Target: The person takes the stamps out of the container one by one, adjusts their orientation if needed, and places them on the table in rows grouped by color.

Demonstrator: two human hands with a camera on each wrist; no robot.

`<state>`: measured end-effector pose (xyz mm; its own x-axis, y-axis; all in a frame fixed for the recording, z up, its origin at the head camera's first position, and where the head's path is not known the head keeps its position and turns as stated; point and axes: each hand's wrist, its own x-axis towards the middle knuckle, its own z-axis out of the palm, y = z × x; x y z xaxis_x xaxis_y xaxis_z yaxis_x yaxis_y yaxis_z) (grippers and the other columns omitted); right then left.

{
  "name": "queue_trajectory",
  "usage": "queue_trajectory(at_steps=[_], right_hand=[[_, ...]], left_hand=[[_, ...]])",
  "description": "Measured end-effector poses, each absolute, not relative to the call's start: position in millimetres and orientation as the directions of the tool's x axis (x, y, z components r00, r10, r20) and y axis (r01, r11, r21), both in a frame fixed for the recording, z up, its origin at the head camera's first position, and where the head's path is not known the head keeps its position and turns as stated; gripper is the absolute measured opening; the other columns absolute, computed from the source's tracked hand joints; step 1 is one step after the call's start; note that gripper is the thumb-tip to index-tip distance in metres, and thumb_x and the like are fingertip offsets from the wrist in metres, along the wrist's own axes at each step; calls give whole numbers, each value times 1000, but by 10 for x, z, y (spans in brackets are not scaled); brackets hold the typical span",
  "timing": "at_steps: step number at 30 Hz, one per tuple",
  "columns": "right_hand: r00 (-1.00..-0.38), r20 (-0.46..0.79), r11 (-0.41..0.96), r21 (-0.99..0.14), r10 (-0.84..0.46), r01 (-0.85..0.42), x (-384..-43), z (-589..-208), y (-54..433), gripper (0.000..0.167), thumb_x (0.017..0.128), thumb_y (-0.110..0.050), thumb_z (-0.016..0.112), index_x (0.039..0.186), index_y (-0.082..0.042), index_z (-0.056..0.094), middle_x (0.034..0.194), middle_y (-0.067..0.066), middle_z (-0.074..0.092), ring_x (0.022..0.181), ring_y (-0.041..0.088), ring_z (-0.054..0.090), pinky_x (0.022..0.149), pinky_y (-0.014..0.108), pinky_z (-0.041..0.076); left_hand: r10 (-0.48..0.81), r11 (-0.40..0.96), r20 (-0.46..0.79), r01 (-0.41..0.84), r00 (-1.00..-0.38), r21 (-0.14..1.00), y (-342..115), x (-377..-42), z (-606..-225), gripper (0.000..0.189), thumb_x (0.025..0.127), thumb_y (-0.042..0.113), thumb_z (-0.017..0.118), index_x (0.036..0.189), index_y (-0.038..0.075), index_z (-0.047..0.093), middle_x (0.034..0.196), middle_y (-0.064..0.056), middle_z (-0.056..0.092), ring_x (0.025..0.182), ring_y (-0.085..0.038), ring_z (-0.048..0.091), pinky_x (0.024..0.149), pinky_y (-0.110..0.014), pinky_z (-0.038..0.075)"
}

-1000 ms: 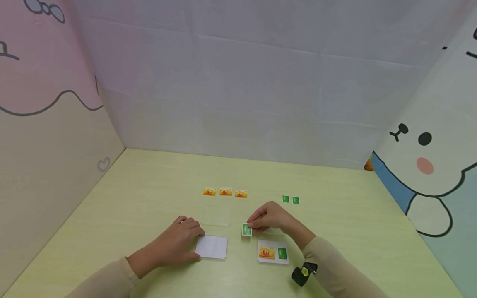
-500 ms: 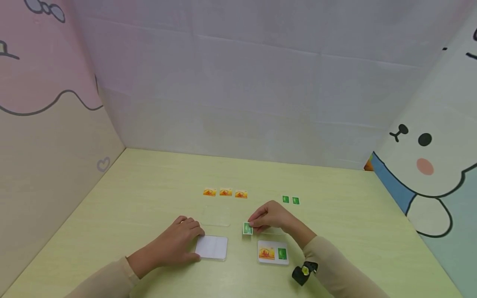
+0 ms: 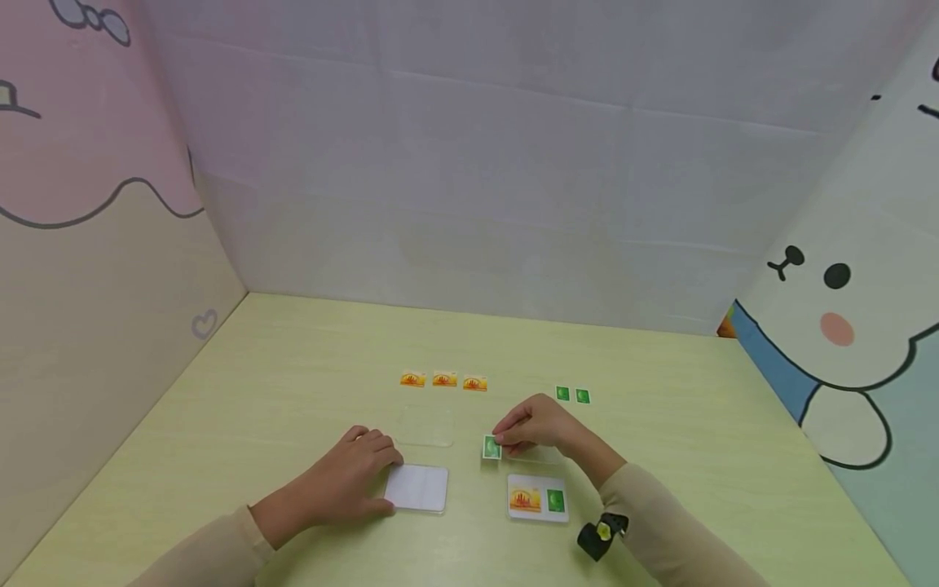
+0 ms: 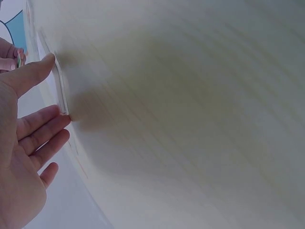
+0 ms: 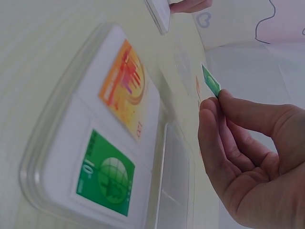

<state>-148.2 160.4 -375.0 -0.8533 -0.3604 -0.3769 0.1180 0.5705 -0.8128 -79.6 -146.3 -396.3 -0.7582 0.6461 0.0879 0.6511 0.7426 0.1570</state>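
Note:
My right hand (image 3: 539, 424) pinches a small green postage stamp (image 3: 491, 447) between thumb and forefinger, raised above the table. In the right wrist view the stamp (image 5: 211, 81) stands tilted at the fingertips. The thumb and fingers of my left hand (image 3: 352, 477) touch the left edge of a flat case with a white insert (image 3: 418, 487). Those fingers are fairly straight in the left wrist view. Below my right hand lies a second case (image 3: 538, 515), its white insert bearing an orange stamp (image 3: 525, 499) and a green stamp (image 3: 556, 500).
A clear lid (image 3: 425, 426) lies behind the left case. Another clear lid (image 5: 174, 176) lies behind the right case, partly hidden by my right hand in the head view. Farther back are three orange stamps (image 3: 444, 379) in a row and two green stamps (image 3: 572, 395).
My right hand has shifted slightly right and away from me with the green stamp. The left hand and both cases have stayed in place.

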Motion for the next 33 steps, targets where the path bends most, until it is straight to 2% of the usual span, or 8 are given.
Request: queue_trajectory(at_steps=[33], right_hand=[[-859,-377,584,-803,-345,117,-1563,-3785,1641,16,85,-11,71,95,1,74,83,10,75,63,9,65,68,29,58]], left_hand=[[639,749,78,642,-765,165,-1461,-809,-3997,47,72,44,79,106,14,66,99,7,63,96,-11,53,95,-41,39]])
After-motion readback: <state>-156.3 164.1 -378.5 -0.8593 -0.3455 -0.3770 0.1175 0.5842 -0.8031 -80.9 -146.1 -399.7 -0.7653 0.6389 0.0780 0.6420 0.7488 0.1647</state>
